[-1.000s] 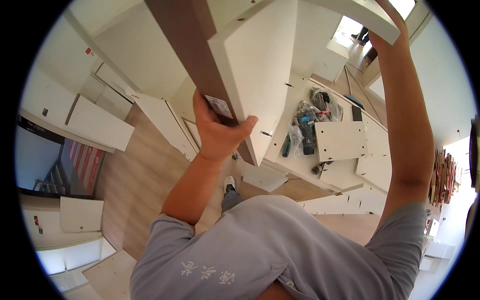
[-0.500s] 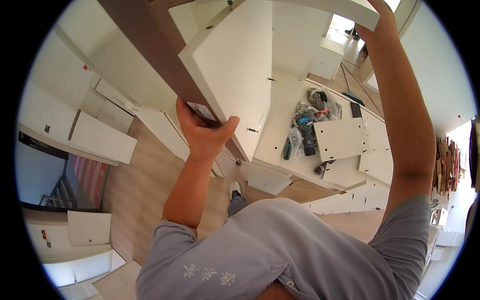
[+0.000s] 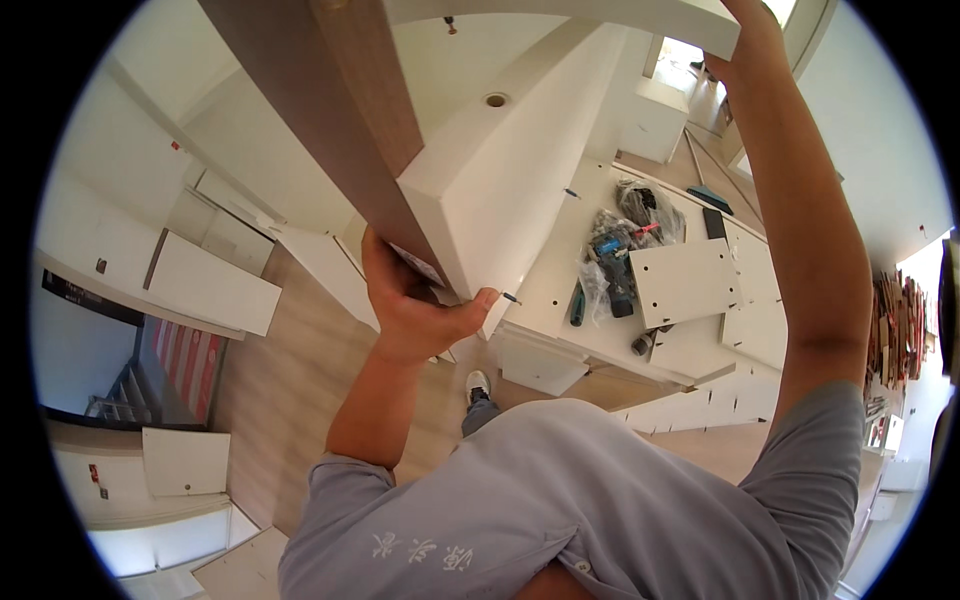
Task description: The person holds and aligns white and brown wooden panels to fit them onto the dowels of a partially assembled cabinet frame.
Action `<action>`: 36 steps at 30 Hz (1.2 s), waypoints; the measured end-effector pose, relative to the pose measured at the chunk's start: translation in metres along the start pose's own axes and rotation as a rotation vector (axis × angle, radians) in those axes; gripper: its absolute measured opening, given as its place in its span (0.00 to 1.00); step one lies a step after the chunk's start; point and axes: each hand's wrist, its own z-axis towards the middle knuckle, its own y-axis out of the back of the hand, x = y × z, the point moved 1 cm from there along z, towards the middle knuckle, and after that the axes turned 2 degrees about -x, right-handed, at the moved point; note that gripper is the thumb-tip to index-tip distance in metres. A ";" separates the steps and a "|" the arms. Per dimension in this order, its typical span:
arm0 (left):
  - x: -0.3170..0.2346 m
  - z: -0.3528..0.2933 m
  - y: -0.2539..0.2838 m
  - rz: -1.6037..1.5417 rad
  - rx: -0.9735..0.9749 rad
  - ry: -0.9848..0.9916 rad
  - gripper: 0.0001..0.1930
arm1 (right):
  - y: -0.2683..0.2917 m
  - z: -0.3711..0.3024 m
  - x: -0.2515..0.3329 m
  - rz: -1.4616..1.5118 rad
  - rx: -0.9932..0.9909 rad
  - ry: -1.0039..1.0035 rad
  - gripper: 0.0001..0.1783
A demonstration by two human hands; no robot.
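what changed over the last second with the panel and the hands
The white furniture panel with its brown edge board has come closer to the camera and now fills more of the view, showing a round hole in its face. The left hand has kept its grip on the panel's lower corner, and the right hand stays raised on the far upper end. The drill and loose white panels on the floor lie as before.
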 end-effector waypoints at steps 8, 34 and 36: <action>0.000 0.010 -0.012 -0.003 -0.008 -0.013 0.57 | -0.026 -0.026 0.016 -0.126 -0.008 0.045 0.41; 0.014 0.026 -0.018 0.013 -0.078 -0.061 0.53 | -0.012 -0.009 0.009 -0.038 0.214 -0.174 0.21; 0.016 0.029 -0.017 0.031 -0.054 -0.081 0.53 | -0.012 -0.009 0.010 -0.032 0.173 -0.182 0.22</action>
